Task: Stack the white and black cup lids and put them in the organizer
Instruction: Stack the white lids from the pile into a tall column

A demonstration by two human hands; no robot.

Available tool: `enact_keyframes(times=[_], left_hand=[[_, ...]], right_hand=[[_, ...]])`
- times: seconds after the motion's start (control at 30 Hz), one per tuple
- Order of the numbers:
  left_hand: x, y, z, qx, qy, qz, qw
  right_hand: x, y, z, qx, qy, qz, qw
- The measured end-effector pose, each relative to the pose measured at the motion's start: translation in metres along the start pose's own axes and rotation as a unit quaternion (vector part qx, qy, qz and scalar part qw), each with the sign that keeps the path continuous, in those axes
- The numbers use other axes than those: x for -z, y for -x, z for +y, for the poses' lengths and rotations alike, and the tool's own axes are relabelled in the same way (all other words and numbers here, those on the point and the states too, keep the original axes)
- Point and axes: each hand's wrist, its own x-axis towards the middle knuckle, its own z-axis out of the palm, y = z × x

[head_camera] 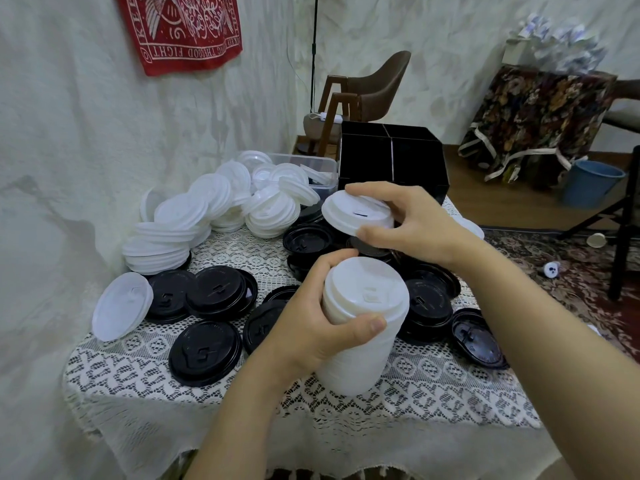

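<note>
My left hand [311, 320] grips a tall stack of white lids [363, 327] held above the table's middle. Just above and behind it, my right hand [412, 223] pinches a single white lid [349, 211] by its rim, tilted. Loose black lids [204, 351] lie scattered over the lace cloth, around and under my hands. Heaps of white lids [194, 220] are piled at the back left. The black organizer [391, 161] with divided compartments stands at the table's far edge, behind my right hand.
A clear plastic box [311, 164] with white lids sits left of the organizer. One white lid [121, 306] leans at the table's left edge by the draped wall. Beyond the table stand a brown chair [367, 95] and a blue bucket [588, 181].
</note>
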Motion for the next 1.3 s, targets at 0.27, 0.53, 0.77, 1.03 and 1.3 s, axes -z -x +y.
enact_keyframes(times=[0.27,0.53,0.77,1.03,1.3], left_hand=[[0.003,-0.001,-0.003,0.002,0.015,-0.024,1.0],[0.004,-0.002,-0.006,-0.007,0.025,-0.02,0.999],[0.004,-0.003,-0.006,-0.011,0.037,-0.022,0.999],[0.008,-0.002,-0.003,-0.019,0.03,-0.049,0.998],[0.005,0.005,0.005,-0.036,-0.005,-0.03,0.999]], right_hand=[[0.007,0.042,-0.015,0.06,-0.026,-0.079,0.995],[-0.006,0.065,-0.008,0.051,-0.01,-0.112,0.992],[-0.012,0.07,-0.002,0.044,-0.029,-0.12,0.991],[-0.019,0.075,0.008,0.052,-0.066,-0.114,0.99],[-0.029,0.08,0.01,0.047,-0.09,-0.088,0.991]])
